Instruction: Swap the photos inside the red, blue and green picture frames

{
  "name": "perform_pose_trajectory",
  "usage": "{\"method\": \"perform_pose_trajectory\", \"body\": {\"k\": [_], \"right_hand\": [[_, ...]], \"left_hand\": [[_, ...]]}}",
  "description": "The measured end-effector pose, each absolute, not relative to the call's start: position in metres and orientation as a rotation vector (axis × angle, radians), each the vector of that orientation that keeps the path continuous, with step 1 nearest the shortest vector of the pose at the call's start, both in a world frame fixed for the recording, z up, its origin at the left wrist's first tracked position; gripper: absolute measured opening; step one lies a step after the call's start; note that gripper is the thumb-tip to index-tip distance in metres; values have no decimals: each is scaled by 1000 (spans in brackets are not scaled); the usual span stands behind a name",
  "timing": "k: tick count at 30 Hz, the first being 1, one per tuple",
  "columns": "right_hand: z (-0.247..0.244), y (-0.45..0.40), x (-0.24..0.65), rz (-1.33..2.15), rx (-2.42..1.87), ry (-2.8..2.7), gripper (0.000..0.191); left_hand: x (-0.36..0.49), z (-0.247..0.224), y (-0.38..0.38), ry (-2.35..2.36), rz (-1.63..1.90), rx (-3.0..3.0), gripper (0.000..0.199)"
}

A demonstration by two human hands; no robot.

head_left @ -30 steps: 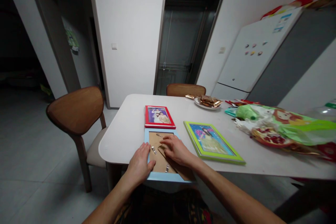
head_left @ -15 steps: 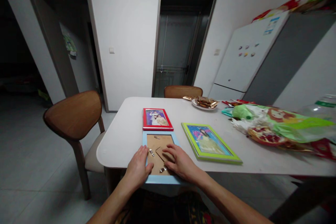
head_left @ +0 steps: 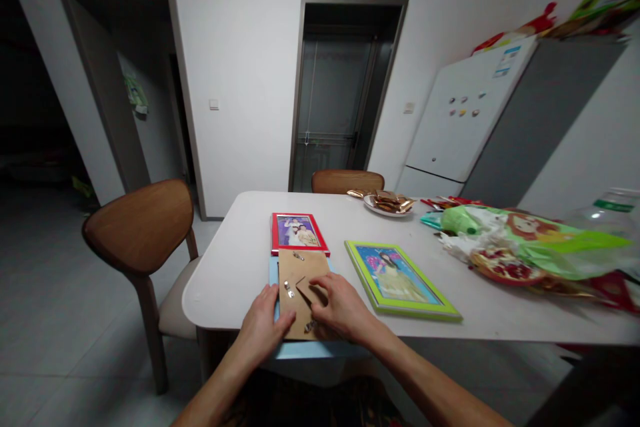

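the left hand lies flat and open on the lower left of a brown cardboard frame backing, while the right hand rests its curved fingers, not clenched, on the backing's angled easel flap, near small metal clips. the backing sits slightly askew on a light blue picture frame near the edge of the white counter, just below a red picture frame and near a lime green picture frame. farther along lie a plate of wrapped snacks and crumpled plastic bags.
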State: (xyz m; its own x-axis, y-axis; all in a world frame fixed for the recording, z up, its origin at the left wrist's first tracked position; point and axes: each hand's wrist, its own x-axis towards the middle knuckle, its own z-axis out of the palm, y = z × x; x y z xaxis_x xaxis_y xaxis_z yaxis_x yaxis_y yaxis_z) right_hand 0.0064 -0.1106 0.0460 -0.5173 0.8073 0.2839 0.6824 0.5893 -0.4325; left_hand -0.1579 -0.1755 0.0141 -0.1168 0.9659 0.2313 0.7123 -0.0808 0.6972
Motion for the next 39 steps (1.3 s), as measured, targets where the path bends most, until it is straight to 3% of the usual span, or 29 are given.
{"method": "perform_pose_trajectory", "body": {"k": [5, 8, 11, 17, 21, 25, 30, 39], "right_hand": [[65, -123, -14, 382, -1017, -2319, 34], [67, -120, -14, 414, -934, -2288, 32], [56, -103, 2, 345, -1130, -2246, 34], [19, -73, 34, 173, -1583, -2311, 43], [10, -68, 37, 241, -1640, -2322, 44], [10, -71, 35, 258, -1658, -2267, 52], [10, -78, 33, 184, -1615, -2256, 43], [11, -67, 36, 300, -1681, -2172, 47]], "left_hand": [[-165, 30, -168, 1426, 1451, 1179, 31], [-187, 35, -174, 1297, 1559, 877, 27], [-218, 33, -185, 1383, 1567, 789, 24], [-261, 18, -191, 1604, 1410, 873, 20], [-270, 13, -185, 1748, 1341, 949, 24], [-273, 12, -182, 2005, 1324, 1020, 44], [-247, 16, -186, 2339, 1182, 1561, 47], [-157, 14, -196, 1989, 876, 2021, 45]]}}
